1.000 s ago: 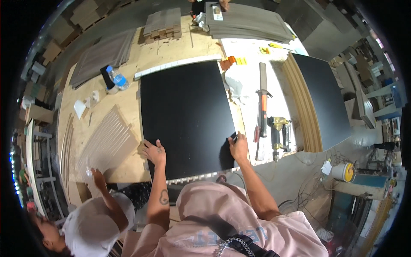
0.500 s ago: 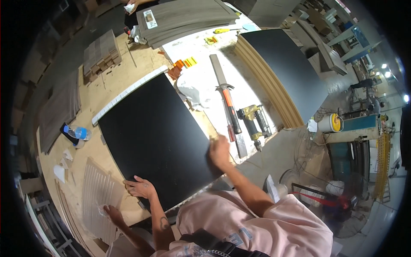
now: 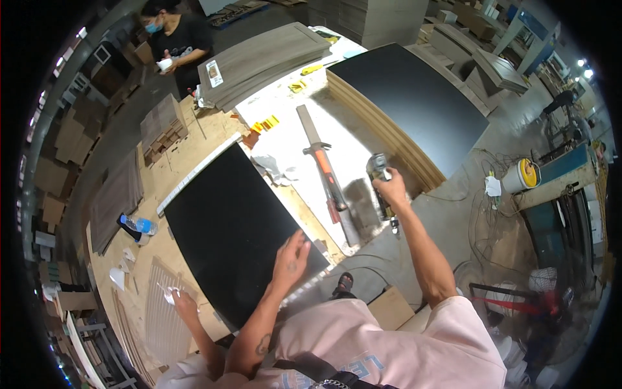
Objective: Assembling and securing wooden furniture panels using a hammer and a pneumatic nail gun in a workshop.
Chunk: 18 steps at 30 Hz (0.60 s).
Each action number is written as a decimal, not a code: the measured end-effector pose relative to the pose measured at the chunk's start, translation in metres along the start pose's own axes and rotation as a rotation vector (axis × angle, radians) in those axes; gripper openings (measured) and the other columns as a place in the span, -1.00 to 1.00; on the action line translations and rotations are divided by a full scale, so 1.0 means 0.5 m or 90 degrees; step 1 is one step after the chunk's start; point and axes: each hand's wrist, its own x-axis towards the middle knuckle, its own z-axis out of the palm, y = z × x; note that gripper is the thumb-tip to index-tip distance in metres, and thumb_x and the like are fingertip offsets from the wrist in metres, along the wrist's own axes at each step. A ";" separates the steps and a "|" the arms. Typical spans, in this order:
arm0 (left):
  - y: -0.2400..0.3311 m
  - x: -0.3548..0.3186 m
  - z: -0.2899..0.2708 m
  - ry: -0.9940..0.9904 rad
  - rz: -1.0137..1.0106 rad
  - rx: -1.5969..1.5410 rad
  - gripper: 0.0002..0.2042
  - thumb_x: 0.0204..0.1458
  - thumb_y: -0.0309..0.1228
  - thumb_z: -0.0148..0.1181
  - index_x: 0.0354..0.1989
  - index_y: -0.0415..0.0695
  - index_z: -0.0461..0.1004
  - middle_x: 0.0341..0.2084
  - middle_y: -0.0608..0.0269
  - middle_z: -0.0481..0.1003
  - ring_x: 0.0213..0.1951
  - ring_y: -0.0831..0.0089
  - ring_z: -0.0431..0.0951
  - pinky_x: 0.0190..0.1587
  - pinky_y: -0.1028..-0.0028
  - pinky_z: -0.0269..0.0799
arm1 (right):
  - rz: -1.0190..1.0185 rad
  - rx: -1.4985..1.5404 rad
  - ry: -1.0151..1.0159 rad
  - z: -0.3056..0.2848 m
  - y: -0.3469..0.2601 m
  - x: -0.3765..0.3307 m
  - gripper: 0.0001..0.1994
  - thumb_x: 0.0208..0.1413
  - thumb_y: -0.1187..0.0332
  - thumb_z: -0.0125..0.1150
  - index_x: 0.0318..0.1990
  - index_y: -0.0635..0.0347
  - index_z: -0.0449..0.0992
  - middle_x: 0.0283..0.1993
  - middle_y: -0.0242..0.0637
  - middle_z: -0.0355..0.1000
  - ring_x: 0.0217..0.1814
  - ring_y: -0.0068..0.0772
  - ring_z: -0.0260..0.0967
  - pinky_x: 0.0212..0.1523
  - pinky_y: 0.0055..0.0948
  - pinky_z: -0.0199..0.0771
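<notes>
1. Black panel [image 3: 240, 227] lying flat on the surface [image 3: 194, 139], one corner reaching the near edge, close to the body.
2. Left hand [image 3: 290, 259] spread wide, palm down, pressing on the panel near that near corner.
3. Right hand [image 3: 391, 189] closed around a power tool [image 3: 380, 178] at the far right edge of the white sheet [image 3: 353, 152], well apart from the panel.
4. Between the hands: an orange-handled tool [image 3: 326, 170] resting across a long grey strip [image 3: 327, 175] that runs diagonally over the white sheet; crumpled rag [image 3: 275, 168] just beside the panel's right edge.
5. White strip [image 3: 197, 174] lying along the panel's far-left edge.
6. Left of the panel: water bottle [image 3: 137, 225] on its side, small scraps of paper below it, ribbed board [image 3: 162, 305] near the lower edge.
7. Another person's hand [image 3: 181, 301] resting on that ribbed board, holding something small and white; too small to tell more.
8. Farther back: stack of grey boards [image 3: 265, 61], small wooden blocks [image 3: 162, 126], yellow and orange bits near them.
9. Second black panel [image 3: 414, 97] on a thick stack to the right, apart from the first.
10. Floor at right: cables, yellow reel [image 3: 523, 175].
11. Person in black [image 3: 172, 42] standing beyond the surface's far end.
</notes>
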 end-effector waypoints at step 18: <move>0.327 -0.134 0.059 -0.008 0.388 0.320 -0.38 -0.09 -0.36 0.34 0.13 -0.37 0.26 -0.28 -0.10 0.48 -0.33 0.10 0.56 -0.27 0.32 0.51 | 0.121 1.279 -0.248 -0.227 -0.032 -0.326 -0.69 0.19 0.30 -0.04 -0.02 0.34 0.35 -0.66 -0.50 0.11 -0.63 -0.62 0.05 -0.60 -0.58 0.20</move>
